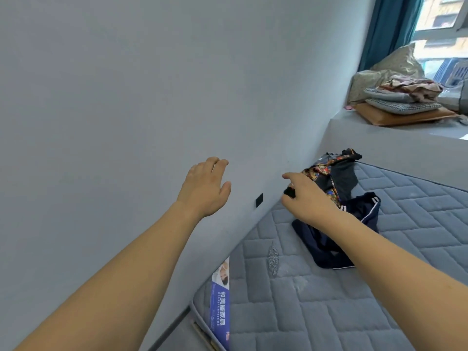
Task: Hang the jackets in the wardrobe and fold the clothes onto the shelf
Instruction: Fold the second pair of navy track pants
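Left hand point(206, 187) raised in front of the wall point(126, 97), fingers straight and relaxed, holding nothing. Right hand point(307, 198) at three o'clock from it, index finger stretched toward the wall, other fingers curled round a small black bit, apparently an edge of the cloth; not quite certain. Heap of clothes point(336, 188) on the mattress point(329, 300), touching the right hand and spreading from it toward one o'clock and five o'clock: a patterned piece on top, a dark navy piece with white trim below. Small black socket point(259, 200) on the wall between the two hands. At two o'clock, well apart, a ledge point(379, 138) with stacked cushions point(402, 105) under the window point(445, 34), teal curtain point(390, 29) beside it.
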Demonstrator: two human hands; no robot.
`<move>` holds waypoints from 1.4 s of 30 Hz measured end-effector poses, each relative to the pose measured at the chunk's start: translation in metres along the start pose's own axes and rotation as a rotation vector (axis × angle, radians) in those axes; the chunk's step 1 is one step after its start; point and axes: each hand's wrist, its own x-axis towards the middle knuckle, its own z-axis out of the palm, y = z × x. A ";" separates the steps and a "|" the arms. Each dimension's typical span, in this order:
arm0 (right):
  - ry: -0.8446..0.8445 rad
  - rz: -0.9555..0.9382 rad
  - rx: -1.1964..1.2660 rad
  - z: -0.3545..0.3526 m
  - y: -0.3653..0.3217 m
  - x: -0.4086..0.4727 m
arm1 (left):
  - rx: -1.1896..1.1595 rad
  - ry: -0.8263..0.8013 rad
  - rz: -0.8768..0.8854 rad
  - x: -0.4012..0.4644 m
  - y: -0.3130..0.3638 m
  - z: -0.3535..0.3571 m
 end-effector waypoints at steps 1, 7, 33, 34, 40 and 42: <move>0.010 0.030 0.007 0.004 0.017 0.009 | -0.008 -0.020 0.029 0.019 0.003 0.017; 0.029 0.267 -0.056 0.052 0.144 0.061 | -0.116 -0.208 0.166 0.118 0.023 0.166; 0.086 0.789 -0.601 0.350 0.660 0.047 | -0.046 -1.124 0.193 0.180 0.229 0.755; 0.107 0.778 -0.607 0.351 0.661 0.047 | -0.039 -1.137 0.184 0.180 0.230 0.755; 0.164 0.761 -0.635 0.357 0.666 0.045 | 0.002 -1.191 0.157 0.184 0.235 0.750; 0.167 0.754 -0.632 0.357 0.667 0.045 | 0.008 -1.198 0.160 0.185 0.236 0.750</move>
